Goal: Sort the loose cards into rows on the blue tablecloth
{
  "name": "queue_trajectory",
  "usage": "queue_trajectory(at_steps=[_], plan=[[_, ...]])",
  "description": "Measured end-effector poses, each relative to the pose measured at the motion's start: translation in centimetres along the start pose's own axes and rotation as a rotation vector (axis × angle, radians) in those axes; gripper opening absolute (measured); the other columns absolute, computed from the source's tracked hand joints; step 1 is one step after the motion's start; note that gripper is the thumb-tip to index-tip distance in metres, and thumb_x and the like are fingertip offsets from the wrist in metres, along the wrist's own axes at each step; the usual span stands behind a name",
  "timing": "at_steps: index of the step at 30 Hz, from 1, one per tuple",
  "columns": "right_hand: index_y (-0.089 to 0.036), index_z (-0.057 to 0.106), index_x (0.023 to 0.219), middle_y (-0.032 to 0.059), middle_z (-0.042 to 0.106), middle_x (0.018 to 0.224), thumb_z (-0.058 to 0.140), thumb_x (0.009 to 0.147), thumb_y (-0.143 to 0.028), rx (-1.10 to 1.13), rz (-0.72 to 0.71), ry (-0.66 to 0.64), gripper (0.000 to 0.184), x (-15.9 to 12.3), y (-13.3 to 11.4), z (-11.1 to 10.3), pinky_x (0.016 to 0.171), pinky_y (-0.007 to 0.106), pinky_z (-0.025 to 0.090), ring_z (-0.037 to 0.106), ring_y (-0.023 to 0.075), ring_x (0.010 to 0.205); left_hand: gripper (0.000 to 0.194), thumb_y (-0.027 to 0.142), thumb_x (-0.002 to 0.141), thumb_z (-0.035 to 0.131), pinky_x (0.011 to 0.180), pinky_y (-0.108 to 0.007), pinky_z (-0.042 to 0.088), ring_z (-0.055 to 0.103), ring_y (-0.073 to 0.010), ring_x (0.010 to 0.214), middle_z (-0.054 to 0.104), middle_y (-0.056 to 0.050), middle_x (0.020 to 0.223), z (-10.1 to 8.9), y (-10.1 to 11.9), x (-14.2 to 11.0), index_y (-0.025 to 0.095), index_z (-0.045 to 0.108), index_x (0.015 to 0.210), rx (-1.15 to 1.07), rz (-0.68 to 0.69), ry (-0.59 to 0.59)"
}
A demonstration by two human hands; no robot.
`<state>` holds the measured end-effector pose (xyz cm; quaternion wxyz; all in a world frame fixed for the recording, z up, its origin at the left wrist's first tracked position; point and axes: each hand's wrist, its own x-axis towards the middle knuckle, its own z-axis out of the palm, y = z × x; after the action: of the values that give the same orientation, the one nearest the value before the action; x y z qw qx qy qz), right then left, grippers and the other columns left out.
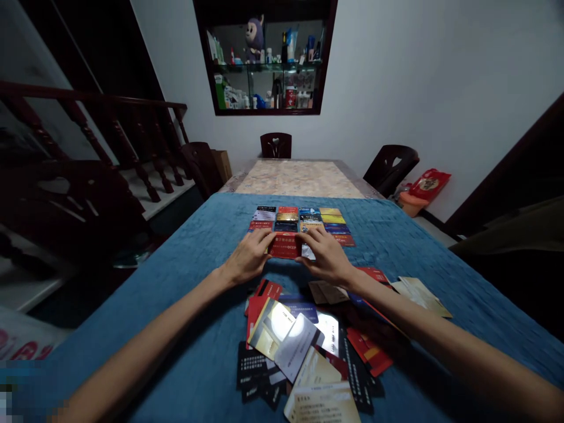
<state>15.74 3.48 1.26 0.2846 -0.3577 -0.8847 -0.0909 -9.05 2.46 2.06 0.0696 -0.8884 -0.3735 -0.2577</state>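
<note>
Here we pinch the red card [284, 247] between left hand [247, 257] and right hand [326, 257], its long axis crosswise, neither hand nearer.

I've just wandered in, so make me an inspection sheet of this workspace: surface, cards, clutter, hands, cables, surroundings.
Surface: blue cloth over the near part; patterned tabletop visible beyond it.
Job's things: red card between the hands; rows of cards just beyond.
Clutter: overlapping heap of cards nearer the camera; pale flat pieces at its right, details unclear.
Grippers: bare hands; left hand and right hand hold opposite ends of the red card.
Cables: nothing seen.
Surroundings: wall cabinet with plush toy, dark chair at the far end, wooden railing left, red bag right.
</note>
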Motion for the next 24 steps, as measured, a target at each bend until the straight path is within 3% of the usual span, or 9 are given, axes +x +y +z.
queue_trajectory(at_steps=[5,15,24], plan=[[-0.016,0.057,0.123,0.0141,0.063,0.111,0.066,0.086,-0.035,0.028,0.022,-0.055,0.043,3.8,1.1,2.1,0.086,0.042,0.046,0.052,0.0292,0.1,0.051,0.008,0.077,0.061,0.099,-0.047,0.048,0.054,-0.0309,0.118,0.056,-0.016,0.129,-0.3,-3.5,1.1,0.015,0.055,0.127,0.007,-0.023,-0.043],[-0.015,0.058,0.125,0.0163,0.06,0.127,0.063,0.087,-0.031,-0.045,0.208,-0.377,0.042,10.7,1.5,5.2,0.09,0.04,0.045,0.052,0.0308,0.117,0.036,0.005,0.075,0.055,0.095,-0.042,0.048,0.056,-0.0266,0.108,0.06,-0.011,0.117,0.8,-10.4,3.1,0.018,0.066,0.107,0.05,-0.097,-0.136],[-0.017,0.064,0.116,0.0151,0.064,0.123,0.059,0.085,-0.032,-0.099,0.275,-0.499,0.035,14.0,2.0,7.9,0.084,0.035,0.047,0.054,0.0329,0.116,0.047,0.008,0.075,0.053,0.096,-0.038,0.047,0.057,-0.0262,0.11,0.06,-0.009,0.121,2.0,-13.3,4.4,0.023,0.066,0.117,0.15,-0.22,-0.323]])
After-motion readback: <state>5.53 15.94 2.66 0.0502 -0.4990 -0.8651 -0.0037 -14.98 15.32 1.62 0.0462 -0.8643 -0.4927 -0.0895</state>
